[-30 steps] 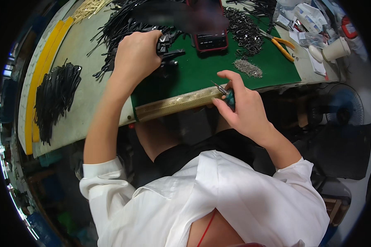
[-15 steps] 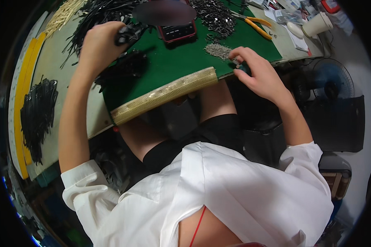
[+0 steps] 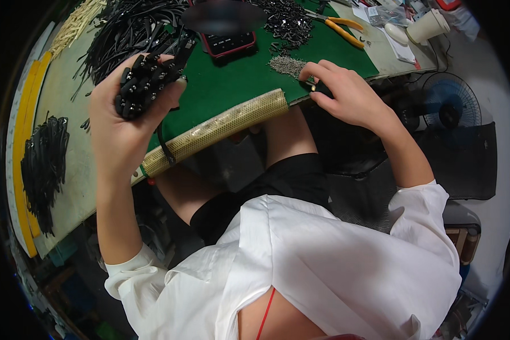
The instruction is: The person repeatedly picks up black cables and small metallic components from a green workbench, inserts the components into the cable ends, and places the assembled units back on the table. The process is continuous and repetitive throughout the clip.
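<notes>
My left hand is closed around a thick bundle of black straps, raised over the left part of the green mat. The strap ends face up and show small shiny metal bits; one strap hangs loose toward the roll at the table edge. At the mat's right side my right hand pinches a small dark tool with a brass-coloured tip; most of it is hidden by the fingers. Just beside those fingertips is a heap of tiny silver metal pieces.
A gold mesh-covered roll lines the near table edge. Loose black straps and a red-black device lie beyond. Orange-handled pliers, black small parts and a white cup are at right. More straps lie left.
My left hand has come nearer and turned the strap bundle so its ends face up. My right hand stays by the metal heap, having shifted slightly. The whole view has moved a little.
</notes>
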A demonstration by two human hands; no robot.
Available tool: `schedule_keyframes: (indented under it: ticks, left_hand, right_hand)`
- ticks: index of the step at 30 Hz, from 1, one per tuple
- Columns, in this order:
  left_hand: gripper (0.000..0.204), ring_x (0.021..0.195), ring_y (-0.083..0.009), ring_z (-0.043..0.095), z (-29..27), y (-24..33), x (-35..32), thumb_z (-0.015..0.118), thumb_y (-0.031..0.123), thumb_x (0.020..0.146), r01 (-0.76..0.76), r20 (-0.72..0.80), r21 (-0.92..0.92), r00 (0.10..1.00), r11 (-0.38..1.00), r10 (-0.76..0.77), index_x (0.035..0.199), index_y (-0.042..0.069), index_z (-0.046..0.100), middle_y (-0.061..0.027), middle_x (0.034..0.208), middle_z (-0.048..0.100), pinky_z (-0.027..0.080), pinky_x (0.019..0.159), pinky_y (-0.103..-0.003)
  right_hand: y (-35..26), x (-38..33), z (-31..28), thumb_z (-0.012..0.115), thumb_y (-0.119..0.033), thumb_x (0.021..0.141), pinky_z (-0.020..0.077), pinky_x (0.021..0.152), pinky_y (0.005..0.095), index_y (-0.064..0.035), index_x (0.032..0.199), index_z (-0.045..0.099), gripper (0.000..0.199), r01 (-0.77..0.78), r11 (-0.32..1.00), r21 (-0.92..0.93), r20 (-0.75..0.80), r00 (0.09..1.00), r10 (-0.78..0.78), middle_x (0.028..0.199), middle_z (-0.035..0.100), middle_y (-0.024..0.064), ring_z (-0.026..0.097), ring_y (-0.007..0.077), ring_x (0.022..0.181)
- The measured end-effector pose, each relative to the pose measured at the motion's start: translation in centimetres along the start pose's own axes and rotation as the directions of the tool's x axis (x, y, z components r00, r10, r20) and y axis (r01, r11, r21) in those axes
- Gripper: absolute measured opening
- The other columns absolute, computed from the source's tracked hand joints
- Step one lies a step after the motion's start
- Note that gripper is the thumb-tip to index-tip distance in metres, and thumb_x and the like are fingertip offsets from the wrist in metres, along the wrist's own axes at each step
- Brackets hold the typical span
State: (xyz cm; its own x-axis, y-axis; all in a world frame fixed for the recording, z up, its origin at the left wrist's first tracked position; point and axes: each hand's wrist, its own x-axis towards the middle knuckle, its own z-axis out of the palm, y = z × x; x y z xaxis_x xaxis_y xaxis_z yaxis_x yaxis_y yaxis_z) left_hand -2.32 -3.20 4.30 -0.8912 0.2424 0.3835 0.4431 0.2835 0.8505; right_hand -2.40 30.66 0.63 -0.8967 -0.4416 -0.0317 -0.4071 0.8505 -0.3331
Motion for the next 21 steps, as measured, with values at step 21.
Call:
schedule_keyframes:
  ticks: [21]
  left_hand:
    - [0.023, 0.066, -0.0058, 0.059, 1.5, -1.1, -2.0, 0.076, 0.006, 0.084, 0.102, -0.073, -0.289, 0.989, 0.952, -0.128, 0.105, -0.001, 0.069, 0.0002, 0.079, 0.066, 0.044, 0.060, -0.020]
  right_hand:
    - [-2.4, 2.3, -0.2, 0.063, -0.011, 0.086, 0.0516, 0.077, 0.0415, -0.0114, 0.115, 0.058, 0.030, 0.046, 0.992, -0.115, 0.101, 0.994, -0.035, 0.104, 0.062, 0.0132, 0.066, 0.0330, 0.087]
